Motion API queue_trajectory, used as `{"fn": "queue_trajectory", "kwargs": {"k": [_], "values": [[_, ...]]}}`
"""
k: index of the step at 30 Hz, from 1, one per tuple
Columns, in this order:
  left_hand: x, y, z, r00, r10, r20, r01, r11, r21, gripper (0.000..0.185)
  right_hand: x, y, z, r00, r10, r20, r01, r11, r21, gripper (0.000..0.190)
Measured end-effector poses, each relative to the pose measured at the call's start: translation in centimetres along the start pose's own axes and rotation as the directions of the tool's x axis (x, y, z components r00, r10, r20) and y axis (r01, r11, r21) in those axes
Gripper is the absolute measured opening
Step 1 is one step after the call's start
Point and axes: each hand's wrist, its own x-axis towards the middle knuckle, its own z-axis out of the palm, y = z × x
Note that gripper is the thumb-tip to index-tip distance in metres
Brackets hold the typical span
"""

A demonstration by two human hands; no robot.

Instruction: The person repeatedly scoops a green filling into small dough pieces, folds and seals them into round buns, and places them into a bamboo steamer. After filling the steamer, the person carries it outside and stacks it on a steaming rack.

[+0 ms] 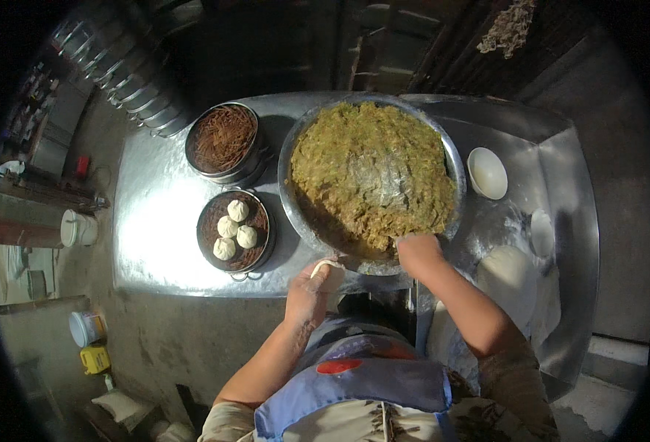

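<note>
My left hand [306,295] holds a thin round dough wrapper [333,276] just off the near rim of a large metal basin [287,205]. The basin is heaped with a yellow-green chopped filling [369,149]. My right hand [420,255], its fingers curled, is at the near right edge of the filling; whether it grips a tool is hidden. To the left, a round steamer tray [209,254] carries several pleated white buns [238,210] on a brown woven liner. Behind it stands another steamer tray [223,138] with a similar liner and no buns.
On the right of the metal table [148,166] are a white bowl [488,173], a smaller white dish [541,233] and a large dough mass [506,276]. A stack of metal steamers [137,91] rises at the back left. White buckets [79,228] stand beyond the left side.
</note>
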Motion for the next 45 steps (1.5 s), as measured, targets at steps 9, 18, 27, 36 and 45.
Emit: {"fn": "queue_trajectory", "kwargs": {"k": [9, 18, 27, 36, 45], "values": [[-0.5, 0.0, -0.7, 0.999, 0.030, -0.020, -0.031, 0.999, -0.040, 0.033, 0.8, -0.3, 1.2, 0.938, -0.276, -0.208, 0.346, 0.774, 0.530, 0.029], [2.2, 0.8, 4.1, 0.996, -0.080, 0.031, 0.086, 0.898, -0.431, 0.037, -5.9, -2.6, 0.2, 0.973, 0.105, -0.207, 0.185, 0.182, 0.966, 0.032], [3.2, 1.1, 4.1, 0.987, 0.148, -0.063, -0.155, 0.977, -0.148, 0.028, -7.2, -1.8, 1.8, 0.715, 0.167, -0.678, 0.390, 0.711, 0.586, 0.029], [0.1, 2.8, -0.4, 0.993, 0.115, -0.040, -0.121, 0.965, -0.232, 0.037, 2.6, -3.4, 1.7, 0.971, -0.023, -0.237, 0.094, 0.952, 0.290, 0.019], [0.4, 2.2, -0.7, 0.979, 0.186, -0.088, -0.194, 0.977, -0.094, 0.034, -1.2, 0.1, -1.5, 0.981, -0.195, -0.014, 0.070, 0.283, 0.956, 0.028]]}}
